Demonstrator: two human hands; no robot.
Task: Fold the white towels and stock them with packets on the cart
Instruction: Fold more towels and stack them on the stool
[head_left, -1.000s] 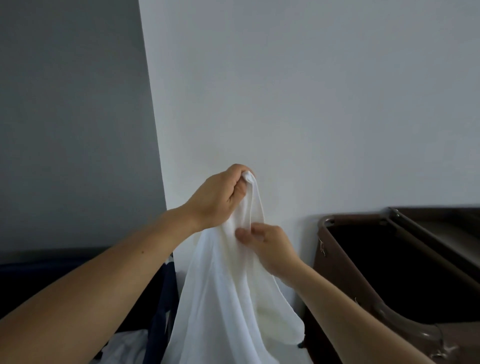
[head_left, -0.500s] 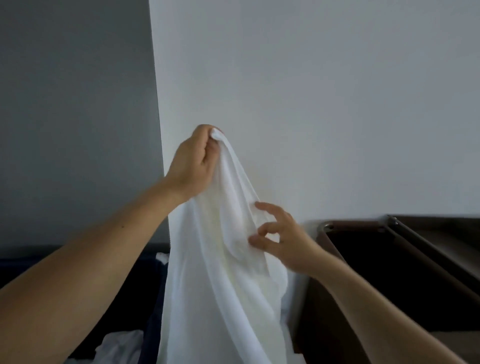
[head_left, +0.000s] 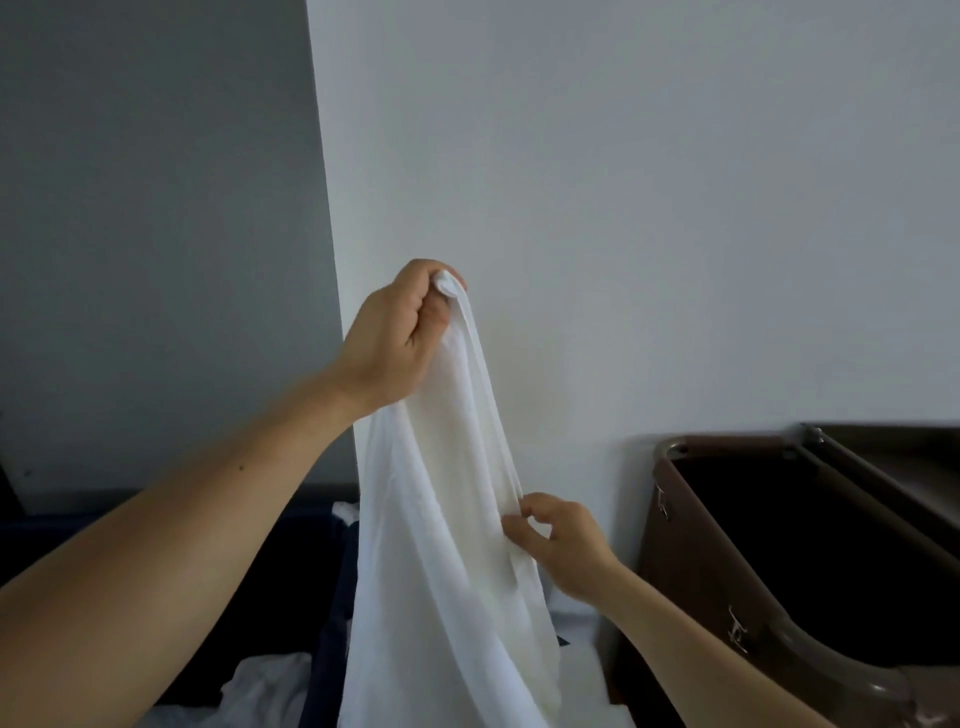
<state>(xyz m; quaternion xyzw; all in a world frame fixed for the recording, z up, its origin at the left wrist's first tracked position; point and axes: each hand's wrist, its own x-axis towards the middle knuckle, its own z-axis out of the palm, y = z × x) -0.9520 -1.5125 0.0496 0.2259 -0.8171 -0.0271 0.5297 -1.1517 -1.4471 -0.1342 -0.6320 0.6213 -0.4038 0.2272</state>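
A white towel hangs in front of me, its lower part running out of the bottom of the view. My left hand holds it up, fingers curled round a bunched top corner. Lower down, my right hand pinches the towel's right edge between thumb and fingers. The brown cart stands to the right of the towel; its open dark compartment shows nothing inside. No packets are in view.
A dark blue bin sits at the lower left with more white cloth in it. A white wall rises straight behind the towel, with a grey wall to its left.
My left hand has come slightly down and to the right with the towel corner. My right hand has slid down the towel's right edge and closed its fingers on it.
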